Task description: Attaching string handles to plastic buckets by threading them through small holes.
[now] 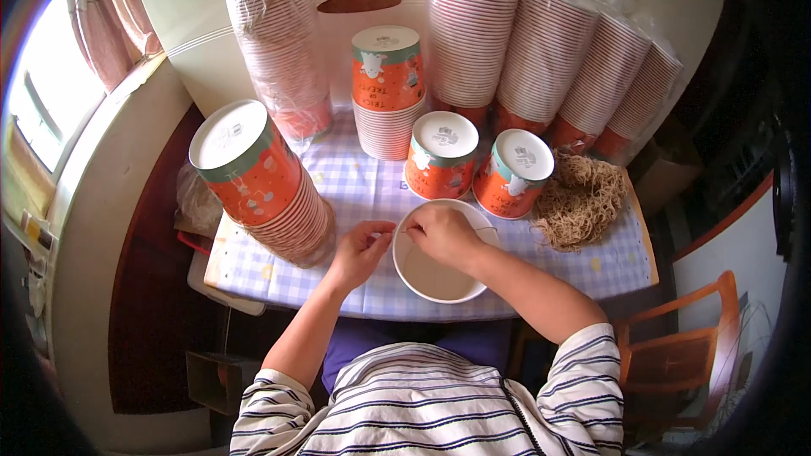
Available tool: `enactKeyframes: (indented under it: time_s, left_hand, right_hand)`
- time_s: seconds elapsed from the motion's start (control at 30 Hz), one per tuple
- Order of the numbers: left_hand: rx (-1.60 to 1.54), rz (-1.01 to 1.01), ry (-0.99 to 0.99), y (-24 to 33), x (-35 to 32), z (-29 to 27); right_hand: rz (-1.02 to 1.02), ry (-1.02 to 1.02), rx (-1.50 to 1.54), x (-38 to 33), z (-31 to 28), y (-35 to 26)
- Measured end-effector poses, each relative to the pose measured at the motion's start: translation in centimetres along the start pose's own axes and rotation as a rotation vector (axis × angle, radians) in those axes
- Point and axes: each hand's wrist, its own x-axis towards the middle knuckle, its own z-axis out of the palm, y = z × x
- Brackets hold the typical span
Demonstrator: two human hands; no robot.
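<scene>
White-lined round paper bucket (427, 277) — mouth up, below right hand (443, 236); fingers curled together near the left rim, cannot tell on what. Left hand (361, 252) just outside that rim, thumb and fingertips nearly together — hold unclear. Tangled tan cord heap (583, 203) right of right hand.

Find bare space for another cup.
Checked blue-white cloth is bare between the left orange paper-cup stack and the middle one, and in front of the tangled tan string. Plastic-wrapped paper-cup stacks crowd the back.
</scene>
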Motion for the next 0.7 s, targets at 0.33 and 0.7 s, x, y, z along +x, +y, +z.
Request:
enactKeyframes:
  time_s: [0.33, 0.7]
  left_hand:
    - [0.374, 0.189, -0.068, 3.9, 0.3, -0.1]
    - [-0.08, -0.113, -0.051, 0.4, -0.3, -1.2]
  right_hand:
    - [0.029, -0.033, 0.025, 0.3, 0.5, -0.1]
    - [0.144, -0.117, 0.076, -2.7, -5.3, -3.3]
